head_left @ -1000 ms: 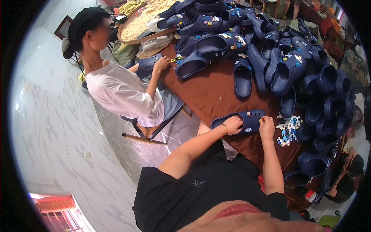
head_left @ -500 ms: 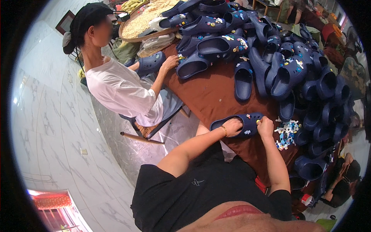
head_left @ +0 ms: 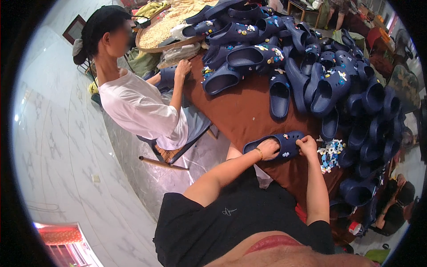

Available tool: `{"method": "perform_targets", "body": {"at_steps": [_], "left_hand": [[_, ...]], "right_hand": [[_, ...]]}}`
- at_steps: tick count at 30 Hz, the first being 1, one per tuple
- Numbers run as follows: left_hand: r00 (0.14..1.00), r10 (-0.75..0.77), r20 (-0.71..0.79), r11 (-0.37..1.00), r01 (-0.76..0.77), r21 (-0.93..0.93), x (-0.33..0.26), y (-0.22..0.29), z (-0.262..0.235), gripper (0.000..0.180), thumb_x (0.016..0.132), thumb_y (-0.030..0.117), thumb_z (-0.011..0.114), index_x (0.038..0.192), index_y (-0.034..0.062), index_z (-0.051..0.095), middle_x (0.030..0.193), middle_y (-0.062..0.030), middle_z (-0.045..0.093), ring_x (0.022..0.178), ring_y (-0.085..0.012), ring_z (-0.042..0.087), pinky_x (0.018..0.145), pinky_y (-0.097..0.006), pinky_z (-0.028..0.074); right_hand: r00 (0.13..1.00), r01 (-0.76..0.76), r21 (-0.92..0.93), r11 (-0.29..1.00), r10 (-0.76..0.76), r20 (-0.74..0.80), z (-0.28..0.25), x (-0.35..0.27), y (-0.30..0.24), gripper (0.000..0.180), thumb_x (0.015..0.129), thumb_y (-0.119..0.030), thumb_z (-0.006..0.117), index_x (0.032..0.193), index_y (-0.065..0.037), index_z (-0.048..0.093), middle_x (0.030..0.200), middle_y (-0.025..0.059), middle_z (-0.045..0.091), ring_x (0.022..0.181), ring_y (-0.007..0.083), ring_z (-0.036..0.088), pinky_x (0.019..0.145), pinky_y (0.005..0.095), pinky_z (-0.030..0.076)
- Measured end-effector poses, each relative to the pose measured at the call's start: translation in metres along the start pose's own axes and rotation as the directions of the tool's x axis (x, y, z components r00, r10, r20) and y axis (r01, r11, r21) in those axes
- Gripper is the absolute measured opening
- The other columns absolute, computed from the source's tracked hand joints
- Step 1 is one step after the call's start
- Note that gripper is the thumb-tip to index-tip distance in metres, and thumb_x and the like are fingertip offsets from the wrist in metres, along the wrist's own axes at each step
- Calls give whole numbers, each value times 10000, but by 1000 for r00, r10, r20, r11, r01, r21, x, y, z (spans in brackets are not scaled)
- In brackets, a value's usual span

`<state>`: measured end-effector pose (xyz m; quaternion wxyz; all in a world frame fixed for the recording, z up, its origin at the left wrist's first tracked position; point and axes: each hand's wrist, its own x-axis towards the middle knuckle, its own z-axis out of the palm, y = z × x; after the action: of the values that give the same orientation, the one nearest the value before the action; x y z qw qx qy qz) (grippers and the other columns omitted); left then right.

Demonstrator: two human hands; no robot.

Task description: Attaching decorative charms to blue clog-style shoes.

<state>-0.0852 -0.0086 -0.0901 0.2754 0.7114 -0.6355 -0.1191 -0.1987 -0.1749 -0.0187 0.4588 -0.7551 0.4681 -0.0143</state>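
Note:
A navy clog (head_left: 292,137) lies at the table's near edge, its toe pointing right. White and coloured charms sit on its upper. Inside its opening, my left hand (head_left: 269,149) has its fingers under the upper and holds the shoe; the fingertips are hidden. My right hand (head_left: 308,146) pinches at the toe, where a small yellow shoe charm was at the fingertips; the fingers now cover it. Just right of this hand is a heap of loose white, blue and black charms (head_left: 331,155). Close beyond lies a single clog (head_left: 330,124).
A large pile of navy clogs (head_left: 331,86), many decorated, covers the far and right parts of the brown-clothed table (head_left: 253,107). At left a seated person (head_left: 138,102) handles another clog (head_left: 167,76) beside loose charms (head_left: 207,73). Behind stands a round tray (head_left: 141,46) of pale kernels.
My right fingers have shifted slightly right and closed over the yellow charm, which no longer shows. The other person's hand has moved from the charms back to their clog.

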Motion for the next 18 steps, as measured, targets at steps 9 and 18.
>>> {"method": "perform_targets", "body": {"at_steps": [9, 18], "left_hand": [[1000, 6, 11, 1000, -6, -27, -2, 4, -3, 237, 726, 243, 539, 788, 16, 566, 861, -181, 574, 859, -333, 540, 789, -414, 414], [999, 9, 46, 1000, -8, -26, 5, 0, 6, 181, 674, 180, 544, 756, 20, 564, 818, -184, 565, 819, -347, 528, 752, -422, 415]], "right_hand": [[944, 195, -403, 894, -283, -171, 12, -12, 2, 456, 705, -189, 632, 1090, -36, 442, 1103, 183, 441, 1010, 358, 458, 858, 405, 388], [851, 3, -391, 920, -208, -482, 41, -13, 10, 386, 763, -246, 575, 1073, -45, 461, 1053, 186, 475, 1021, 363, 443, 823, 461, 387]]}}
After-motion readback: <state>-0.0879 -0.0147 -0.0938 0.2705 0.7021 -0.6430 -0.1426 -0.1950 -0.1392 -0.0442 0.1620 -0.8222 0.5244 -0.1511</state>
